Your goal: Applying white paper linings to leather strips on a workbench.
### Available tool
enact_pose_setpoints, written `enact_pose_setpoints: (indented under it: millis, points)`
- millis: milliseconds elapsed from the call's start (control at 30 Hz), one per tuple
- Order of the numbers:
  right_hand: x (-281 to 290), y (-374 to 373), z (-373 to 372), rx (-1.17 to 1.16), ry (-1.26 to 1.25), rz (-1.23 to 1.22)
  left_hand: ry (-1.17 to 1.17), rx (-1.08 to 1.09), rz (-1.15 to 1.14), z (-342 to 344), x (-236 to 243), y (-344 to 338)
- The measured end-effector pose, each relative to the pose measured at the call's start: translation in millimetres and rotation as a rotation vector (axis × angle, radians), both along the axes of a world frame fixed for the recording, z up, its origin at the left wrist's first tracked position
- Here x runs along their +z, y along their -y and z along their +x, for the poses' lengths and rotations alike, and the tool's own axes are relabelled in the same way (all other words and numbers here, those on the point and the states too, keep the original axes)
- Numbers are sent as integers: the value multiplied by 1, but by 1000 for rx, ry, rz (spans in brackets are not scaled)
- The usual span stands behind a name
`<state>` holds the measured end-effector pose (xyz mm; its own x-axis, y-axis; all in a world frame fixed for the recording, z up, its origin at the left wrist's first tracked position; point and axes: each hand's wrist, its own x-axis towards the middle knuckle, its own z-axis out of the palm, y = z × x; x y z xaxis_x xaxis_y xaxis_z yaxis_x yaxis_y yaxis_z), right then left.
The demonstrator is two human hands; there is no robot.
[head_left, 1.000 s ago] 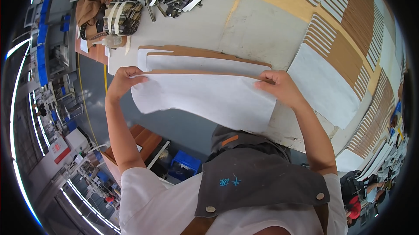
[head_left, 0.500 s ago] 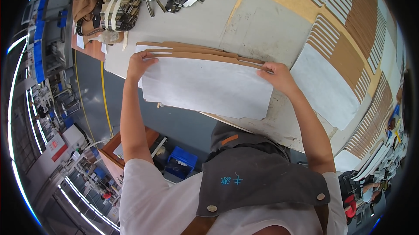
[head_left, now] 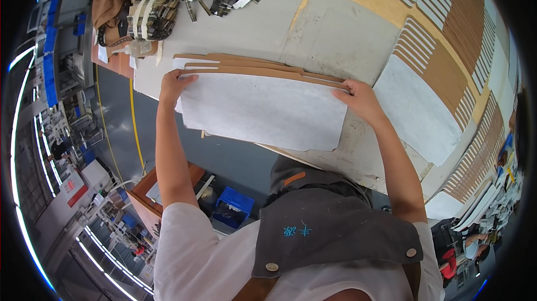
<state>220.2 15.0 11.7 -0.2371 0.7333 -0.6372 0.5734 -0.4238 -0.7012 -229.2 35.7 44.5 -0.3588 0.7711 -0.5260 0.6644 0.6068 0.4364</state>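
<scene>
"Along the near edge of the table [head_left: 327, 32], what is being held?"

"A white sheet [head_left: 263, 111], brown along its top, laid over similar sheets [head_left: 226, 57] – top corners pinched, thumb against fingers, by left hand [head_left: 175, 86] and right hand [head_left: 358, 98]."

"And the risk?"

"Its line could be skewed – by uneven pulling, or by the overhanging part being left to sag."

- Dark grey apron [head_left: 335, 239]: I see two light-blue characters on the flap.
- Red-and-white panel [head_left: 73, 188], left background: markings too small for me to read.
</scene>
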Motion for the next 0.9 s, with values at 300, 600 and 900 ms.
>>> enact_pose_setpoints:
  millis: [300,600,900]
  points:
    - [-2,16,16,-210,-243,-300,76,209,15,-8,-3,20]
    - [-11,27,9,-90,81,135,-257,-4,172,-15,-15,24]
    - [-2,24,-16,-189,228,224,-50,102,48,-22,-10,18]
